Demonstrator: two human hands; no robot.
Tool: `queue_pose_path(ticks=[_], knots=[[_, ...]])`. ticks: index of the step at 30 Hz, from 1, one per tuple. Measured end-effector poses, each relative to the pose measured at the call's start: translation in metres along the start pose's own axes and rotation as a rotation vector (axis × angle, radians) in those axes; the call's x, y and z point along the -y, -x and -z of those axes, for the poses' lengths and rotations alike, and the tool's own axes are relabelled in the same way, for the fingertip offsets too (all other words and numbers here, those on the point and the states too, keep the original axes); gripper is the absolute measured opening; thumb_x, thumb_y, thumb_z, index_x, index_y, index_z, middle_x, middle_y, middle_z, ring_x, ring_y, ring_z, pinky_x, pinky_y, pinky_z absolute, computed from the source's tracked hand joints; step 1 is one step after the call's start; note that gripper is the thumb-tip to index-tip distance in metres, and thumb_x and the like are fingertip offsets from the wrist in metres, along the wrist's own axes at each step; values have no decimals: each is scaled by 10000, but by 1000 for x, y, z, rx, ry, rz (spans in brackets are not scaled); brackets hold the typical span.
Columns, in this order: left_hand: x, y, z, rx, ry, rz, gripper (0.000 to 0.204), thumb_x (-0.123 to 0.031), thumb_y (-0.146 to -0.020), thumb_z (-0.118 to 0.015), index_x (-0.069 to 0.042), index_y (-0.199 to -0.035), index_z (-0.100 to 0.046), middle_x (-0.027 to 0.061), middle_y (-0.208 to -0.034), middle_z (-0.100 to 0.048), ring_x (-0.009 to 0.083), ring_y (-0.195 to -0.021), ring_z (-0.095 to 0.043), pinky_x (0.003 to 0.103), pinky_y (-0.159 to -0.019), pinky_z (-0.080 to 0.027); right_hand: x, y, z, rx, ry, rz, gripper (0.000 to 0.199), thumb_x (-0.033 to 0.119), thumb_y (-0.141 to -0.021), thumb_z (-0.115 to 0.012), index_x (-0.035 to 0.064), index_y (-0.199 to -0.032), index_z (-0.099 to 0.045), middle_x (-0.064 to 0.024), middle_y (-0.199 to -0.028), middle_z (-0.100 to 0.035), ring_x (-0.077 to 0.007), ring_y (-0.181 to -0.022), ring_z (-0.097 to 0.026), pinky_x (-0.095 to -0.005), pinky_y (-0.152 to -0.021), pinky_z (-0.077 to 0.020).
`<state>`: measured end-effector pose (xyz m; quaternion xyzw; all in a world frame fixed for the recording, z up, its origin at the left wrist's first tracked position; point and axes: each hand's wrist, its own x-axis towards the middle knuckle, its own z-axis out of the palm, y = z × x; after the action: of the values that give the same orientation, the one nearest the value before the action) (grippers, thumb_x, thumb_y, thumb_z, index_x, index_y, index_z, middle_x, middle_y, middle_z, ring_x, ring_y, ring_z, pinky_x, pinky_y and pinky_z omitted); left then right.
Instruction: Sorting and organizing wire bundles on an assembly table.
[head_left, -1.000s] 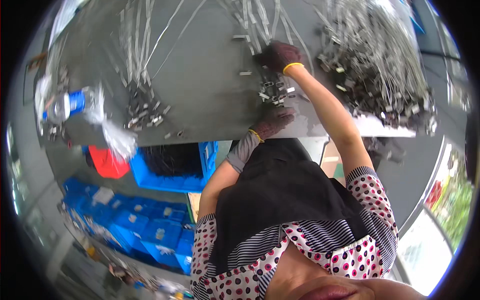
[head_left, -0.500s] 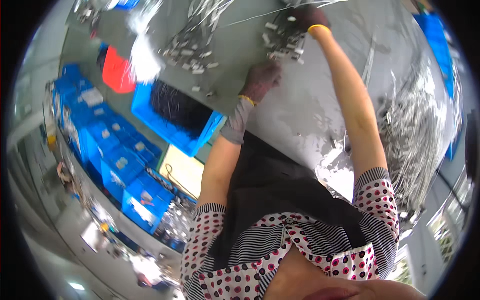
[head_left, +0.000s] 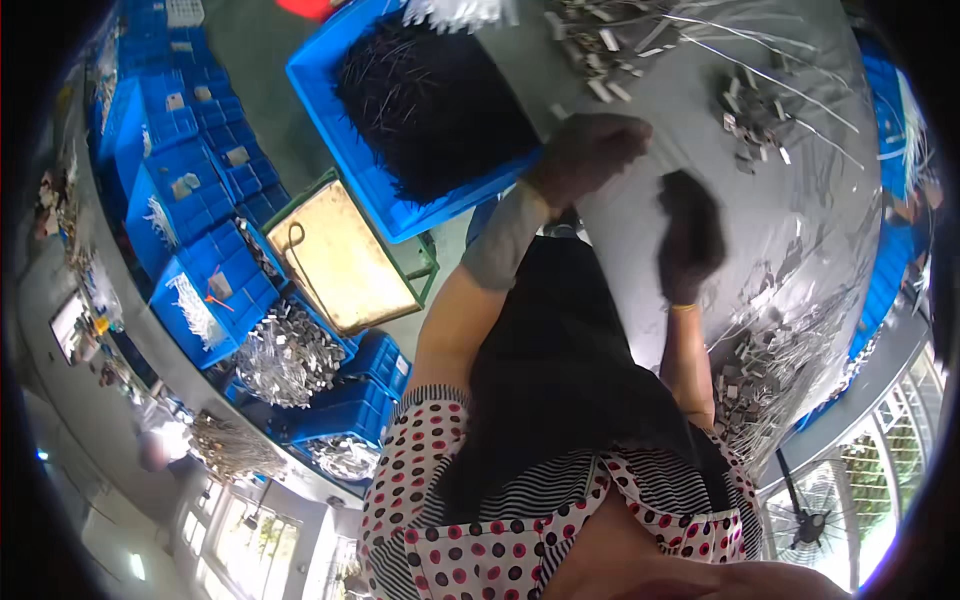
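Both my hands wear dark gloves with yellow cuffs and are smeared by motion above the grey tabletop (head_left: 620, 215). My left hand (head_left: 590, 158) hovers beside the right edge of a blue crate (head_left: 335, 130) full of thin black strands (head_left: 430, 110). To its right and closer to my body is my right hand (head_left: 690, 240), with a gap between the two. Whether either holds anything is too blurred to make out. Beyond them lie a cluster of small pale pieces (head_left: 605, 65) and a second cluster (head_left: 755, 120), with thin white wires (head_left: 770, 75) alongside.
A large heap of wires with pale ends (head_left: 760, 370) covers the table's near right. On my left are a cart with a yellowish top (head_left: 345, 255), rows of blue bins (head_left: 190, 210) and a pile of silvery pieces (head_left: 285, 355). A fan (head_left: 808, 525) stands at lower right.
Both hands have drawn back toward my body from the far clusters, the right one most. The view has shifted, so the crate and the clusters now appear farther right.
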<state>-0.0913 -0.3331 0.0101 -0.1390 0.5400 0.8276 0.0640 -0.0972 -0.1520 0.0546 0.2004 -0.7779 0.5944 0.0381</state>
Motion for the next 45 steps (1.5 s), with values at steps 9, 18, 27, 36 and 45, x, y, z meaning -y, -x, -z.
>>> queue_pose_path(ticks=[9, 18, 27, 36, 45], knots=[[127, 182, 225, -1228, -1034, 20, 426, -199, -888, -682, -52, -1279, -600, 170, -1204, -651, 335, -1096, -639, 409, -923, -511, -161, 53, -260, 980, 405, -28, 623, 361, -818, -710, 54, -1332, -538, -194, -1210, -646, -368, -1093, -626, -450, -960, -490], [201, 194, 271, -1205, -607, 405, 646, -254, -812, -761, -27, -1347, -478, 253, -1178, -648, 433, -1081, -627, 474, -920, -505, -257, 56, -350, 1275, 861, -164, 634, 456, -793, -724, 103, -1305, -598, -198, -1269, -619, -365, -1155, -600, -430, -1017, -461], [211, 217, 274, -1294, -692, 462, 541, -249, -820, -742, -12, -1256, -526, 260, -1108, -665, 450, -1006, -644, 499, -855, -523, -248, 102, -366, 1572, 1039, -135, 509, 404, -840, -656, 84, -1236, -642, -195, -1287, -611, -359, -1151, -607, -420, -993, -474], [214, 232, 273, -1328, -733, 420, 577, -240, -836, -719, -13, -1319, -499, 263, -1119, -658, 440, -1009, -646, 495, -866, -519, -207, 77, -361, 1853, 966, -138, 438, 355, -849, -619, 70, -1177, -672, -218, -1210, -643, -369, -1088, -634, -427, -955, -495], [144, 170, 231, -1142, -889, -247, 207, -66, -855, -687, -41, -1060, -711, 146, -1043, -709, 295, -939, -694, 362, -854, -548, -180, 22, -296, 1280, 875, -151, 451, 405, -755, -673, 64, -1048, -713, -195, -1041, -699, -386, -941, -676, -449, -859, -534]])
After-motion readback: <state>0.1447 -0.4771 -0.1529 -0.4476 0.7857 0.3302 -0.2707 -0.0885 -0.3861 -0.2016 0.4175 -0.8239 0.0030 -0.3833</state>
